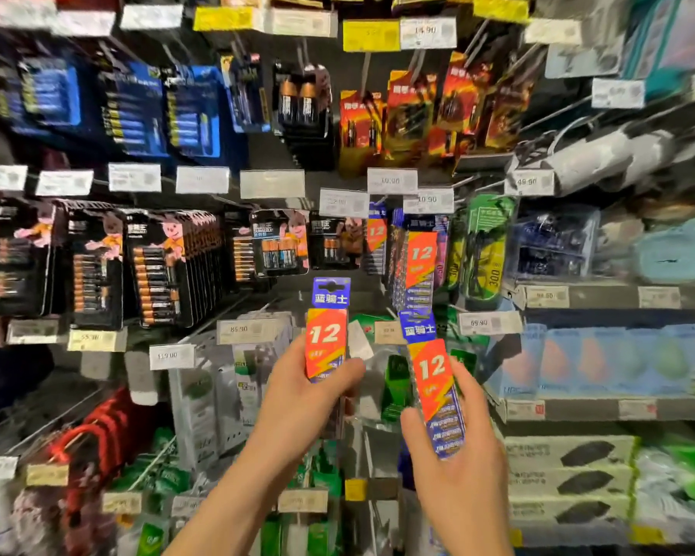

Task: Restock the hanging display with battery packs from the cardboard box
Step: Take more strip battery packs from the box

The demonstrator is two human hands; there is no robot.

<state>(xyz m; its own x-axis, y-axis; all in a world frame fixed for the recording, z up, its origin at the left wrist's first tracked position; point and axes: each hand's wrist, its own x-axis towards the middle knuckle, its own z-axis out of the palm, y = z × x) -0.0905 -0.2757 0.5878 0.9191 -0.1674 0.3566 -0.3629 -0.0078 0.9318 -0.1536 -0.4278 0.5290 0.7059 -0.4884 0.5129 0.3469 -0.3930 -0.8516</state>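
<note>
Hanging is the step in hand, seen from the head camera: both hands are raised in front of the pegboard display, each carrying one battery pack. The left hand (301, 399) grips the lower half of a blue-and-red 12-count battery pack (326, 339), thumb across its front, card upright and its hang hole uppermost. The right hand (462, 467) holds a second 12-count pack (432, 371) by its lower end, fingers curled round the edges, the card tilted slightly left. Above and between them hangs the row of matching 12-count packs (421, 262), under a white price tag (428, 200). Both held packs are near that row but apart from it. Duracell packs (157, 270) fill the pegs to the left. The cardboard box is out of view. By my reading, the next move calls for lifting one pack to the peg's tip, lining up its hole and sliding it on; the peg itself is too blurred to place.
</note>
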